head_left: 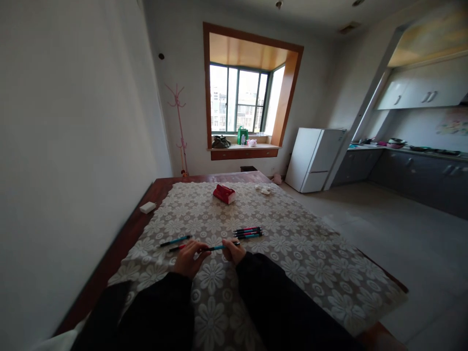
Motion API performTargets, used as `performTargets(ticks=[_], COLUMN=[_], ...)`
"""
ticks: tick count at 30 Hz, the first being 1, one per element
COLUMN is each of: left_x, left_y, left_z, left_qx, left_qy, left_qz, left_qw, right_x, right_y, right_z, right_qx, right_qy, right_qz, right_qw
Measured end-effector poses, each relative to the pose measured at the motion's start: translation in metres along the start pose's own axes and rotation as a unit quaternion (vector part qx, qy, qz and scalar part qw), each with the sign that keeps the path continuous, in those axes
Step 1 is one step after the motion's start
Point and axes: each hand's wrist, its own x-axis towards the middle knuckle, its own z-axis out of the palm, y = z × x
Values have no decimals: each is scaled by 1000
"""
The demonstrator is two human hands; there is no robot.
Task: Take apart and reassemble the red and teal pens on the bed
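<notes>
Between my two hands a blue pen with black ends lies roughly level, just above the patterned tablecloth. My left hand pinches its left end between thumb and fingers. Fingers of my right hand close around the other end, whose dark tip pokes out on the right. Left of my left hand rests another blue and black pen. A red and black pen lies just below it, partly hidden by my left hand. Beyond my right hand, several red and blue pens lie side by side in a group.
A red tissue pack sits farther back on the flowered tablecloth, with crumpled white tissues to its right. Near the left table edge is a small white box. A white fridge stands beyond the table on the right.
</notes>
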Motion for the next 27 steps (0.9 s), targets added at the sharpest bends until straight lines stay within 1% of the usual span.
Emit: performTargets(ticks=[2,7,15,20,22,25,27], left_x=[0,1,2,2,2,0,-1], left_y=[1,5,8,5,5,6,5], left_z=[-1,-3,-5,-5,-4,-1,0], left_qx=[10,27,9,-2,-8,-29,-31], left_qy=[-18,-53,-118,-152,-140,-73,-42], left_qz=[-7,-4,-9,-21,-30,-48,-52], left_qw=[1000,998,993,988,990,996,997], right_x=[-1,-4,-2,-6,-6,-6,-6], right_y=[-4,-9,3,-2,-5,-8,-8], right_z=[2,4,-2,-1,-1,-2,-2], right_qx=[13,9,-87,-104,-102,-95,-107], right_qy=[-6,-27,-27,-50,-39,-8,6], right_qz=[9,3,-24,-39,-49,-63,-69], right_qw=[1000,1000,996,993,993,993,992])
